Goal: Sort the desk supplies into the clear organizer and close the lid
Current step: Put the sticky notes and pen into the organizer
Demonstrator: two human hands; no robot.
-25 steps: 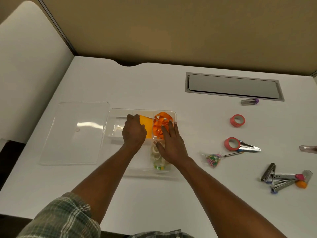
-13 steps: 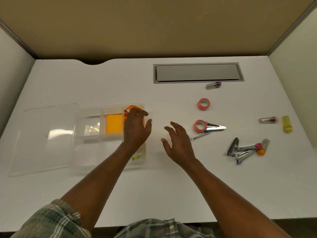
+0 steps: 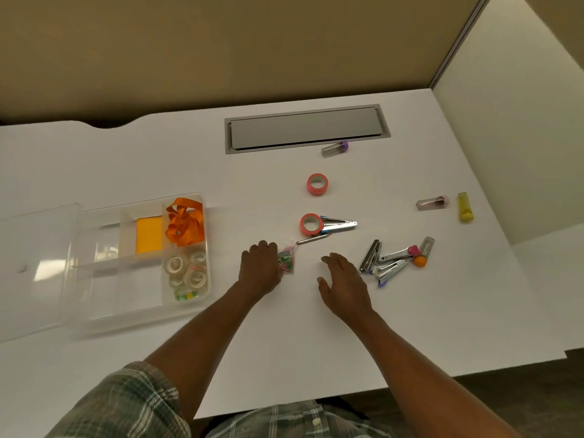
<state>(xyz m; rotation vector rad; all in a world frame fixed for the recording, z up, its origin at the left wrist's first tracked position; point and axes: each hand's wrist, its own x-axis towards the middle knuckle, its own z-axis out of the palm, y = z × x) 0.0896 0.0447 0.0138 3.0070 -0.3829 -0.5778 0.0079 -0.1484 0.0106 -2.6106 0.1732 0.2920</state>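
Note:
The clear organizer point(image 3: 94, 311) sits at the left of the white desk, and its lid point(image 3: 31, 270) lies flat beside it on the left. Inside are an orange ribbon point(image 3: 185, 222), an orange note pad point(image 3: 148, 235) and several clear tape rolls point(image 3: 186, 270). My left hand point(image 3: 260, 267) rests with curled fingers against the left edge of a small bag of coloured paper clips point(image 3: 287, 259); any grip on it is hidden. My right hand point(image 3: 343, 279) hovers open, fingers spread, just left of a cluster of metal staplers point(image 3: 385, 260).
Two red tape rolls point(image 3: 317, 184) point(image 3: 309, 224), a metal clip point(image 3: 339, 224), a thin pen point(image 3: 313, 239), a purple-capped tube point(image 3: 335, 148), a clear tube point(image 3: 432, 202) and a yellow marker point(image 3: 465, 207) lie scattered. A grey cable hatch point(image 3: 306, 128) sits at the back, with partition walls behind and to the right.
Both hands left the organizer and moved right across the desk. The left hand reached the paper clip bag. The view swung to the right.

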